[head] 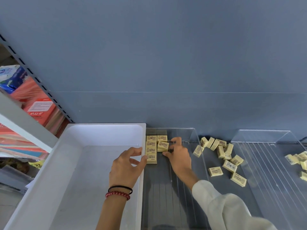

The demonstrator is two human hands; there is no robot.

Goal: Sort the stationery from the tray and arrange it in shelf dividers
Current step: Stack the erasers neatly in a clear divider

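Small pale yellow erasers (151, 149) lie in two neat columns at the back of a clear shelf divider section (194, 135). My right hand (177, 154) pinches a tilted eraser (163, 145) on top of the right column. My left hand (127, 163) hovers over the right rim of the white tray (83, 163), fingers curled, fingertips touching the front eraser (152, 158) of the left column. More erasers (222, 156) lie scattered in the section to the right.
A clear divider wall (204, 163) separates the two sections, and another clear divider (265, 163) holds a few erasers (299, 161) at far right. Stacked coloured paper packs (39, 108) fill the shelves at left. A blue back panel rises behind.
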